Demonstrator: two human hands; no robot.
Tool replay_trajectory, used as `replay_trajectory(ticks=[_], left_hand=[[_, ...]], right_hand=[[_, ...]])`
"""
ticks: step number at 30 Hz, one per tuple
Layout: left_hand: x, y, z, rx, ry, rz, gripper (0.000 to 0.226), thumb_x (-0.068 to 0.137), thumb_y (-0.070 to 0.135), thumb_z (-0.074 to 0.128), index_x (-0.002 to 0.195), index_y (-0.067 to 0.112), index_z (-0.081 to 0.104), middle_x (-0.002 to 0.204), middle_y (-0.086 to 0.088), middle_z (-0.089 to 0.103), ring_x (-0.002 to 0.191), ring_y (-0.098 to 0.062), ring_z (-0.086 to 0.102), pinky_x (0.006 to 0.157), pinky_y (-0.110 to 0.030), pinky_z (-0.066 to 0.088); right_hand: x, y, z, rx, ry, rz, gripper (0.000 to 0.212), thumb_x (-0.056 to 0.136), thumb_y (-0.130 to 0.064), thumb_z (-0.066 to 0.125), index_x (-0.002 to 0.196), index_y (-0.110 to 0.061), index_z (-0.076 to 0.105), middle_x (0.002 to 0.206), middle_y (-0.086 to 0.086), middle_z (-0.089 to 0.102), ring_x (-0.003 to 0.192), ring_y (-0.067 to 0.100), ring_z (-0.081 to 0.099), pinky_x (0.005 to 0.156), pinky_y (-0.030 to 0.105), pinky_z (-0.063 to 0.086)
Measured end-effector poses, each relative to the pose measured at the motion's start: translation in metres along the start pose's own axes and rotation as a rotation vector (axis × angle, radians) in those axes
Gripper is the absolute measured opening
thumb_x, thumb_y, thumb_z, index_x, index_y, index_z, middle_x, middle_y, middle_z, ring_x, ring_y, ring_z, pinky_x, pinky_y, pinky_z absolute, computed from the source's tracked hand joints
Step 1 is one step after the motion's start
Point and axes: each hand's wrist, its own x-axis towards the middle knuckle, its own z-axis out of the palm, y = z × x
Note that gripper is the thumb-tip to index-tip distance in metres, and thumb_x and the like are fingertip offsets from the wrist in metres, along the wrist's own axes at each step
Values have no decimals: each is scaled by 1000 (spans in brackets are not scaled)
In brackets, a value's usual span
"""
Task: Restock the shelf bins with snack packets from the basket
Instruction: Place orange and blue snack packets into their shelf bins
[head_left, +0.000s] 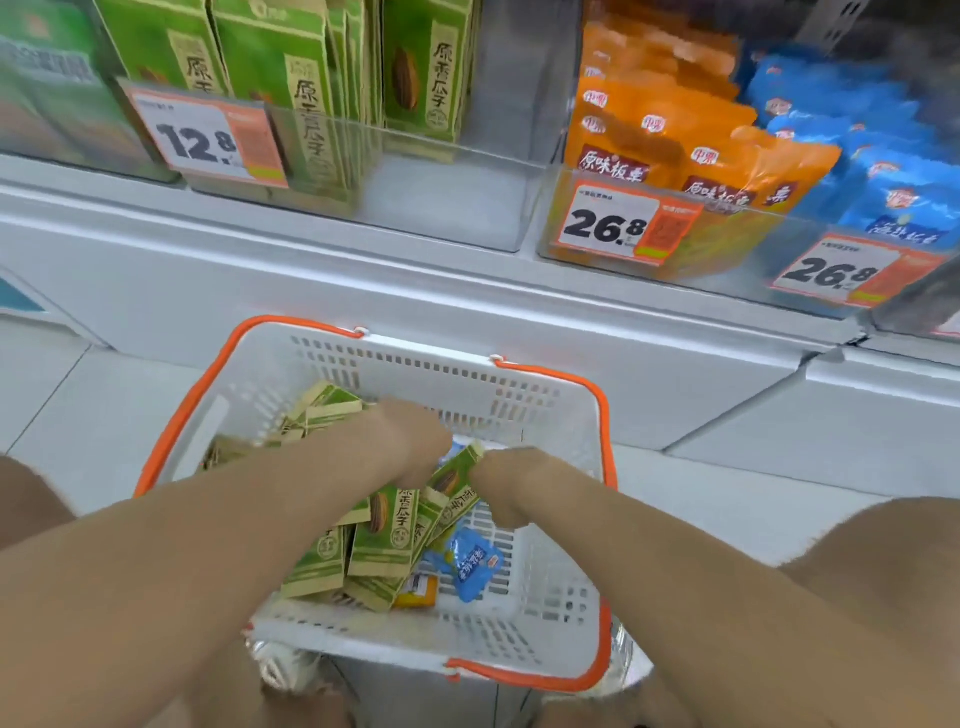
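Shelf bins (363, 171) above, clear-fronted; green row part filled. Basket (550, 639) below on floor, white with orange rim, holding a heap of green packets (382, 540) plus a blue one (475, 564). Both hands down in it: left hand (415, 441) and right hand (506, 486) at one green packet; fingers hidden, grip cannot be told. Packets look light, stiff, creased paper; best pinched at a flat edge.

The basket (524, 395) is white with an orange rim. Its packets (382, 540) are green and tan — one small pouch (474, 564) blue. Shelf bins hold green boxes (291, 88), orange bags (670, 135), blue bags (852, 130).
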Motion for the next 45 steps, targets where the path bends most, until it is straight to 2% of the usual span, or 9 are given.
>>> replay_trajectory(ticks=[3, 9, 17, 22, 29, 33, 37, 40, 45], left_hand=[[11, -1, 10, 19, -2, 6, 23, 100, 12, 49, 115, 16, 66, 108, -3, 63, 68, -16, 53, 53, -31, 39], [22, -6, 13, 40, -9, 31, 24, 98, 7, 47, 108, 15, 67, 87, 1, 55, 66, -15, 55, 53, -30, 43], [29, -7, 8, 31, -46, 18, 22, 99, 10, 48, 110, 16, 66, 92, 1, 56, 66, -15, 52, 54, -31, 42], [29, -4, 4, 5, -29, 35, 20, 102, 15, 49, 114, 17, 64, 91, 2, 54, 68, -15, 52, 59, -33, 45], [14, -1, -7, -166, -28, 56, 15, 102, 25, 58, 112, 17, 66, 100, -2, 65, 85, -23, 63, 67, -34, 51], [6, -1, -20, -330, -21, 54, 44, 94, 40, 72, 126, 10, 68, 125, -8, 70, 103, -26, 67, 89, -37, 55], [-19, -3, -36, -546, 35, 83, 77, 94, 31, 78, 158, 20, 36, 153, -3, 49, 132, -26, 55, 94, -27, 50], [-32, -5, -45, -749, 110, 137, 77, 86, 29, 87, 149, 27, 44, 146, 2, 53, 123, -23, 59, 79, -22, 53], [-49, 1, -62, -1058, 417, 296, 27, 85, 24, 88, 109, 21, 75, 92, 15, 75, 76, 2, 63, 71, -18, 46]], right_hand=[[25, 8, 29, 189, -41, 84, 17, 95, -6, 56, 111, -7, 62, 84, 3, 51, 67, 19, 50, 57, 31, 43], [73, 1, 88, 499, -156, 211, 28, 94, -24, 65, 119, -11, 69, 95, 6, 62, 87, 29, 59, 91, 47, 57], [92, -14, 92, 409, -407, 27, 19, 98, -30, 63, 106, -13, 65, 102, 6, 65, 89, 28, 58, 93, 46, 56], [85, -14, 79, 373, -234, 67, 28, 87, -31, 81, 76, -14, 61, 81, 0, 63, 77, 19, 58, 76, 35, 57], [38, 2, 33, 330, 14, 111, 30, 88, -4, 64, 67, -13, 45, 71, 6, 49, 61, 20, 47, 49, 27, 38], [1, 16, 1, 250, 139, 75, 19, 87, 1, 67, 81, -10, 52, 84, 8, 54, 80, 28, 54, 67, 34, 45], [-37, 34, -36, 336, 303, 21, 34, 81, 6, 63, 71, -24, 50, 88, 1, 60, 81, 22, 54, 73, 34, 47], [-68, 49, -63, 434, 430, 23, 31, 73, 5, 62, 68, -25, 54, 77, -5, 62, 72, 17, 58, 65, 32, 50], [-128, 71, -100, 441, 606, 19, 28, 79, -1, 60, 82, -29, 57, 81, -8, 62, 70, 2, 53, 63, 28, 41]])
